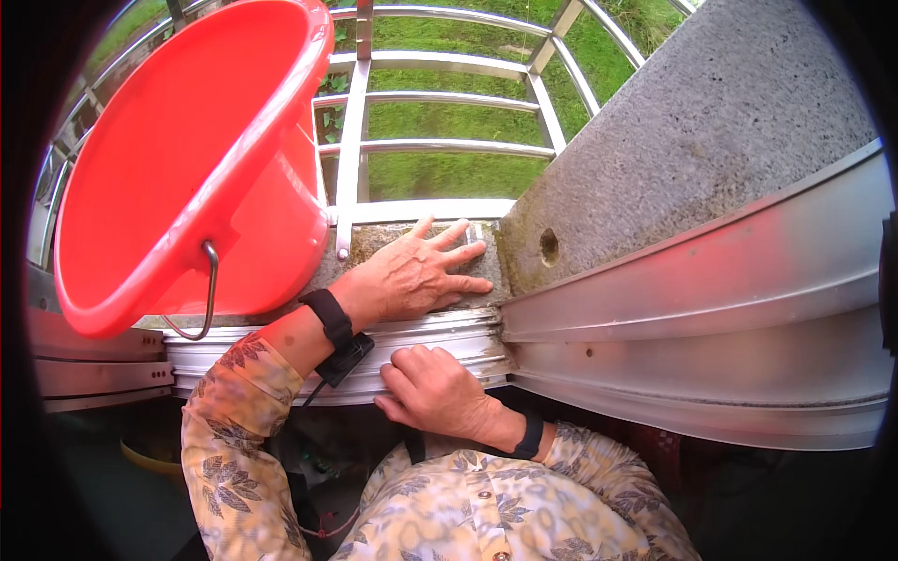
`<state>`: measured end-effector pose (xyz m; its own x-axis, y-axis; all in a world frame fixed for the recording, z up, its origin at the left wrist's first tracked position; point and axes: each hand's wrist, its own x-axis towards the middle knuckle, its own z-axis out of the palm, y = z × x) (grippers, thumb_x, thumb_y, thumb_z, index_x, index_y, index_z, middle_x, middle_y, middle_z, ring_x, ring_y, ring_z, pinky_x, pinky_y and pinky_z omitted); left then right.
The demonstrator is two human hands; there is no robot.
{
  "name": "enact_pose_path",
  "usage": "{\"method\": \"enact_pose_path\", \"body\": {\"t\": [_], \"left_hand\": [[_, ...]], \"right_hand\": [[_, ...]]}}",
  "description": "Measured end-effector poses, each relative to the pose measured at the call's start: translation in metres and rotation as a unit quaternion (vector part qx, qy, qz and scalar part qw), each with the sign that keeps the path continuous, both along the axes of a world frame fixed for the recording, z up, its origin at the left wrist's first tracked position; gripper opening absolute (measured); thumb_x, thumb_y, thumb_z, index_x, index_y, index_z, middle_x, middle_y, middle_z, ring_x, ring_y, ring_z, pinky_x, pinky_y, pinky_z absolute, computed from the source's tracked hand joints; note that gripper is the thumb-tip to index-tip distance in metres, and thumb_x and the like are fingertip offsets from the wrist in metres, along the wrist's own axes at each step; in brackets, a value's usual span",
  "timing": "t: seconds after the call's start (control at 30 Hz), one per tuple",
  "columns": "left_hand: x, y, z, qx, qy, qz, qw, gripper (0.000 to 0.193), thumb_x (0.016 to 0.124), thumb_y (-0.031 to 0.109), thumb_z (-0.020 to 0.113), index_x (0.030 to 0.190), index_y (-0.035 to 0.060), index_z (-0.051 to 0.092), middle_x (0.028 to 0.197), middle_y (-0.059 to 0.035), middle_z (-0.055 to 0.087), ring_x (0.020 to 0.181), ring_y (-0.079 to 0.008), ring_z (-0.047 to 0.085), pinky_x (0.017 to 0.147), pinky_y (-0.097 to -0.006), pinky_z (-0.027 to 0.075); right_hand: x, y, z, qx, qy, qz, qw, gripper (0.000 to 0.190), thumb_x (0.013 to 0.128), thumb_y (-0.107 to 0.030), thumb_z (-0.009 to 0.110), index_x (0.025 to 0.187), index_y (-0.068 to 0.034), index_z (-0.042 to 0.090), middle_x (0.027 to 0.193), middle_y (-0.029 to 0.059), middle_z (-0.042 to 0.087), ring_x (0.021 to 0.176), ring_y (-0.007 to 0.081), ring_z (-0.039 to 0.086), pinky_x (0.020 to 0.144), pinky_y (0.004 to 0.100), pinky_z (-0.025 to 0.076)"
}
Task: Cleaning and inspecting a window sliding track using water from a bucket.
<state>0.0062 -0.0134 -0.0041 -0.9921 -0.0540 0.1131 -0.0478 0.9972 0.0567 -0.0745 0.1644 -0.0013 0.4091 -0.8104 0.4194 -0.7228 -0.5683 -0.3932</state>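
My left hand (421,273) lies palm down with fingers spread on the rough stone sill (365,242), close to its right corner. Below it, my right hand (442,389) is curled at the near edge of the white sliding-window track (266,350). Its palm is hidden, and nothing shows between its fingers. Left of my left hand stands a large red plastic bucket (273,231) with a wide rim. A bent metal handle (212,287) hangs from its near side. A black strap and a small black device (344,359) with a cable sit on my left wrist.
Beyond the sill runs a metal window guard (449,146), with grass (449,116) behind it. A rough concrete wall (701,133) with a round hole and an aluminium window frame (687,308) bound the right side. More frame sections (98,361) stand at the left.
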Motion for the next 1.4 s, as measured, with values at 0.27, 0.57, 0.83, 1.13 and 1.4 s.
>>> {"method": "enact_pose_path", "body": {"t": [0.27,0.57,0.83,1.13,1.4], "left_hand": [[0.003,-0.001,-0.002,0.047,0.016,-0.017,0.999,0.044,0.102,0.047,0.057,0.146,0.0395,0.057,0.159,-0.0119,0.044,0.151,-0.0364,0.036,0.116,-0.0637,0.034],[0.006,0.011,0.031,0.039,-0.031,0.026,0.998,0.047,0.098,0.036,0.063,0.145,0.0344,0.058,0.157,-0.0132,0.045,0.149,-0.0364,0.039,0.116,-0.0579,0.037],[-0.002,0.023,0.044,0.05,-0.025,-0.118,0.991,0.042,0.099,0.042,0.059,0.141,0.0454,0.06,0.163,-0.0109,0.038,0.151,-0.0373,0.038,0.119,-0.0581,0.037],[0.002,0.02,0.025,0.025,-0.066,-0.1,0.992,0.043,0.103,0.048,0.051,0.146,0.0457,0.053,0.159,-0.0121,0.043,0.147,-0.0366,0.043,0.116,-0.0548,0.039],[0.007,0.023,0.029,-0.028,-0.047,-0.088,0.995,0.04,0.102,0.038,0.055,0.142,0.0345,0.059,0.151,-0.0128,0.051,0.142,-0.033,0.048,0.112,-0.0471,0.043]], "right_hand": [[-0.001,0.0,-0.001,-0.005,0.002,-0.004,1.0,0.034,0.078,-0.029,0.081,0.094,-0.006,0.061,0.087,0.0081,0.052,0.076,0.0264,0.058,0.067,0.0373,0.048],[-0.002,0.0,-0.001,0.003,0.004,-0.009,1.0,0.032,0.077,-0.029,0.08,0.092,-0.007,0.062,0.088,0.0089,0.055,0.079,0.0273,0.061,0.07,0.0382,0.05],[-0.001,0.004,-0.005,0.005,0.017,-0.019,1.0,0.032,0.077,-0.029,0.08,0.094,-0.008,0.064,0.092,0.0102,0.061,0.082,0.0279,0.064,0.071,0.0379,0.052],[0.0,0.0,-0.002,-0.018,0.017,-0.02,0.999,0.032,0.078,-0.03,0.079,0.091,-0.007,0.061,0.087,0.0095,0.054,0.077,0.027,0.06,0.067,0.0379,0.05],[0.0,0.002,-0.003,-0.01,0.008,-0.019,1.0,0.033,0.078,-0.03,0.079,0.092,-0.007,0.061,0.087,0.0095,0.054,0.077,0.0271,0.06,0.068,0.0381,0.05]]}}
